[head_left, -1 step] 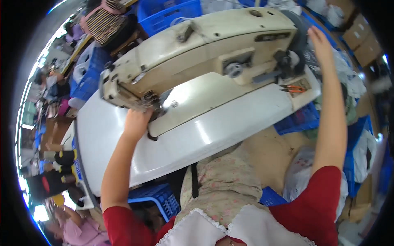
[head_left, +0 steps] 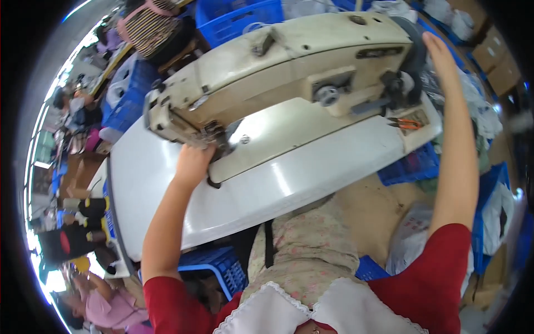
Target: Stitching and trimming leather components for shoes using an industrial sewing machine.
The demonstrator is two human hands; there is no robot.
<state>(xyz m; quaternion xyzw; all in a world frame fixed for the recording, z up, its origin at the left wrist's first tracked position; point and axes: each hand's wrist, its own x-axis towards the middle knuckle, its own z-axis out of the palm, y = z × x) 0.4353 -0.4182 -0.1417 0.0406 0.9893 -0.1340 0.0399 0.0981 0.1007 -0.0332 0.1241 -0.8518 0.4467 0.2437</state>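
A cream-coloured sewing machine (head_left: 267, 67) stands on a white table (head_left: 250, 200) in front of me. My left hand (head_left: 194, 164) is at the machine's needle end, close by the metal presser foot (head_left: 214, 132). Its fingers are mostly hidden under the machine head, so what they hold, if anything, does not show. At the far right, my right hand (head_left: 441, 53) lies along the outer side of the dark handwheel (head_left: 414, 47), fingers stretched out. No fabric can be made out under the needle end.
Orange-handled snips (head_left: 406, 123) lie in a recess at the table's right end. Blue crates (head_left: 239, 19) stand behind the machine, and another blue basket (head_left: 225, 270) is under the table. Thread cones (head_left: 92, 209) stand at the left. A person in pink (head_left: 111, 306) is at the lower left.
The whole view has shifted a little, so the machine and table sit slightly farther right in the picture. Both hands keep their places at the machine.
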